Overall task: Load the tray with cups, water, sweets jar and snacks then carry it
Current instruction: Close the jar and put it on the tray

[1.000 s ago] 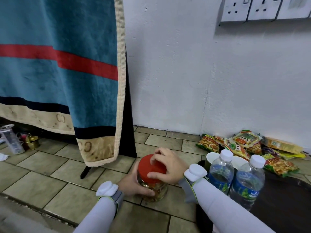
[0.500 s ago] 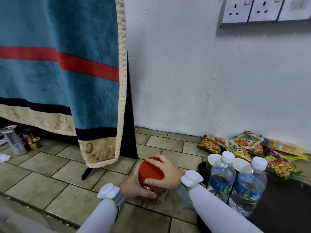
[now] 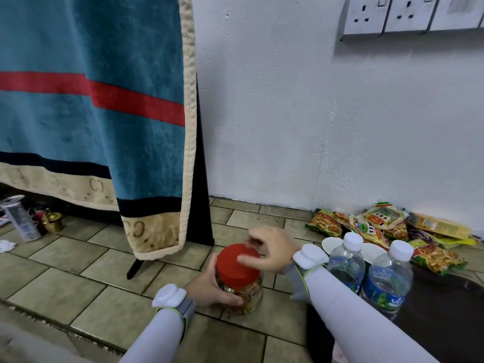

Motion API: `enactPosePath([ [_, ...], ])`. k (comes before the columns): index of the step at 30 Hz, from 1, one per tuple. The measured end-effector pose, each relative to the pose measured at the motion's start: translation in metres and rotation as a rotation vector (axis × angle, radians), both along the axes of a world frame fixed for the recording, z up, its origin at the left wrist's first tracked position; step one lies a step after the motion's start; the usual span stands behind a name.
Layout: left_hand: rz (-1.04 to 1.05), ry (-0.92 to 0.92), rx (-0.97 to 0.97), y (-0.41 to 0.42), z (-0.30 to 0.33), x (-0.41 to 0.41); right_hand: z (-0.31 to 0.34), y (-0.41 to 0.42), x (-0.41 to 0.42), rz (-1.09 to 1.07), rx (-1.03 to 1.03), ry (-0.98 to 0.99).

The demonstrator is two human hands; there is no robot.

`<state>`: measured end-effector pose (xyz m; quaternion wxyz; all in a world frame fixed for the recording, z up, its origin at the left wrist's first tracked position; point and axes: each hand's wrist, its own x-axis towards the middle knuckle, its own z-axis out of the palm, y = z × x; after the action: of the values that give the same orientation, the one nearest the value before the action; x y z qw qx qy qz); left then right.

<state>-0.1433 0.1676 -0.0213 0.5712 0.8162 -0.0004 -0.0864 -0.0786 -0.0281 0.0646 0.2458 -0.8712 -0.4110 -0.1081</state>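
A clear sweets jar (image 3: 243,294) with a red lid (image 3: 234,265) stands on the tiled floor, just left of a dark tray (image 3: 445,320). My left hand (image 3: 209,286) wraps around the jar's left side. My right hand (image 3: 269,251) sits on the lid, thumb and fingers curled over its far right edge. On the tray stand two water bottles (image 3: 345,260) (image 3: 387,279) with white caps, and behind them white cups (image 3: 332,244). A heap of snack packets (image 3: 379,226) lies on the floor by the wall, beyond the tray.
A teal towel (image 3: 91,106) with a red stripe hangs over a black stand (image 3: 199,179) to the left. A metal can (image 3: 19,218) and a small brass pot (image 3: 52,222) sit at far left. White wall behind, sockets (image 3: 387,14) above.
The view has tilted slightly. My right hand has shifted on the lid, fingers now over its far right edge. The jar stays on the floor in my left hand.
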Motion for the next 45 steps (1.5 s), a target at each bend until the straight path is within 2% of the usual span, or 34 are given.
enactPosePath([
  [2,0.001,0.001,0.053,0.002,0.0,0.0,-0.007,0.008,-0.005,0.125,-0.144,0.098],
  [4,0.019,-0.009,0.095,0.001,0.001,-0.001,-0.017,0.016,-0.012,0.106,-0.236,0.186],
  [9,0.055,-0.104,0.063,-0.007,0.0,-0.006,-0.025,0.046,-0.04,-0.264,-0.311,0.135],
  [12,0.039,-0.123,0.031,-0.01,0.003,-0.008,-0.026,0.053,-0.046,-0.327,-0.335,0.126],
  [17,0.066,-0.054,0.077,-0.006,0.003,-0.006,-0.029,0.037,-0.036,-0.265,-0.243,0.269],
  [22,-0.104,0.082,0.181,-0.012,0.019,-0.004,-0.028,0.011,-0.039,-0.269,-0.108,0.356],
  [25,-0.143,0.006,0.157,-0.011,0.015,-0.006,-0.025,-0.007,-0.051,-0.279,-0.045,0.333],
  [28,-0.014,-0.082,0.071,-0.019,0.011,-0.011,-0.011,-0.031,-0.067,-0.286,0.048,0.342],
  [30,0.102,-0.156,0.074,-0.032,0.013,-0.012,-0.001,-0.05,-0.078,-0.292,0.101,0.326],
  [32,0.124,-0.197,0.098,-0.05,0.012,-0.009,0.007,-0.075,-0.09,-0.308,0.125,0.305],
  [45,0.078,-0.246,-0.043,-0.191,0.029,-0.039,0.007,-0.235,-0.145,-0.423,-0.006,0.289],
])
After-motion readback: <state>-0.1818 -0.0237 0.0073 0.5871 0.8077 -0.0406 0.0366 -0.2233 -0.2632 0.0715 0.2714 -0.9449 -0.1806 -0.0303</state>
